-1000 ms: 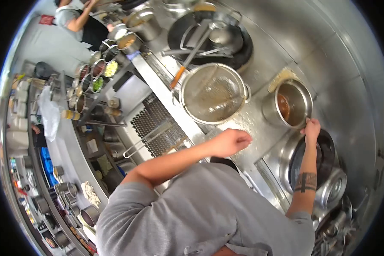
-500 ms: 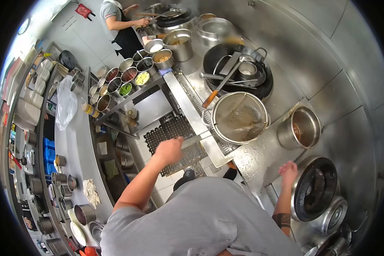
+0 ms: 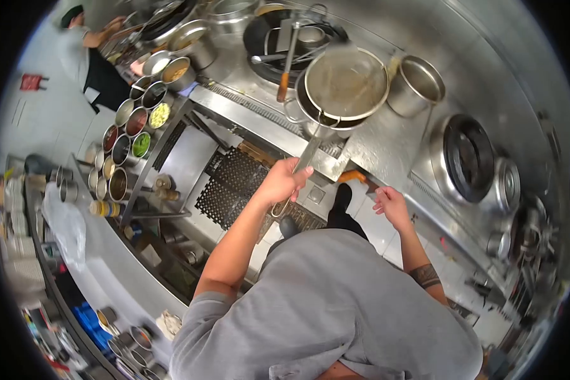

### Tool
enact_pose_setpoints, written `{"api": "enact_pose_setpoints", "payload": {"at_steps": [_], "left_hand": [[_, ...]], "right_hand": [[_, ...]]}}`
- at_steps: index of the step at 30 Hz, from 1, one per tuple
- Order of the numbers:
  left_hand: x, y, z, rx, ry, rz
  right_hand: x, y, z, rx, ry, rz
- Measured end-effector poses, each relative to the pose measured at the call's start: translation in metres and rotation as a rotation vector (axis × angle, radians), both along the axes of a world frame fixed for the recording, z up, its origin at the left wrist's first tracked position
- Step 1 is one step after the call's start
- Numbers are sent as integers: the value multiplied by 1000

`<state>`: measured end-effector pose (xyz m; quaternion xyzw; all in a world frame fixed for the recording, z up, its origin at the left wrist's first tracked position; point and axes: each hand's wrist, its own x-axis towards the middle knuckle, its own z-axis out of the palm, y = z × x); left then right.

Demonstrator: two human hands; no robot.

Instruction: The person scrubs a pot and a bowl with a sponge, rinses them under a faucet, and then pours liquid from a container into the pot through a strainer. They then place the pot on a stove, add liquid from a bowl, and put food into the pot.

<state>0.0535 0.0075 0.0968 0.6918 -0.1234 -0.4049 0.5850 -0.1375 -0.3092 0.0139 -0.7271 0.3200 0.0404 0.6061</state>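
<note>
My left hand [image 3: 285,182] is closed around the long metal handle of a round mesh strainer [image 3: 347,81]. The strainer's wide bowl is above a steel pot [image 3: 299,104], covering most of its mouth. A strip of the pot's dark inside shows below the strainer's rim. My right hand [image 3: 389,206] hangs in front of the counter edge with its fingers loosely curled and apart, holding nothing.
A black wok [image 3: 253,41] with a wooden-handled spatula [image 3: 284,85] and a ladle stands behind the pot. At right are a tall steel pot [image 3: 417,88] and a black-ringed burner [image 3: 467,158]. Ingredient containers [image 3: 136,120] line the left; a co-worker [image 3: 95,60] stands beyond.
The strainer has come up and tilted over the pot, showing the pot's edge beneath. My right hand has moved left, away from the burner. The whole view has turned and shifted.
</note>
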Motion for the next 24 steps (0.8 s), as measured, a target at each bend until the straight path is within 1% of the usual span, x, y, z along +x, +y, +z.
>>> {"api": "enact_pose_setpoints", "payload": {"at_steps": [3,7,11,14,16,19,23,24], "left_hand": [[0,-4,26,-66,0,34],[4,-2,39,-45,-42,13],[11,1,6,-42,4,21],[12,0,1,37,-61,14],[9,-1,9,-22,-59,18],[1,-8,25,17,-73,30],[-1,-10,-2,55,-49,52],[-4,-11,2,55,-52,63]], "right_hand": [[-29,12,-5,-9,55,-46],[-60,21,-21,9,95,-96],[-82,27,-30,26,125,-141],[-85,29,-33,42,121,-165],[-88,29,-32,46,111,-175],[-84,24,-36,57,110,-158],[-75,18,-36,78,122,-126],[-72,15,-37,84,122,-117]]}}
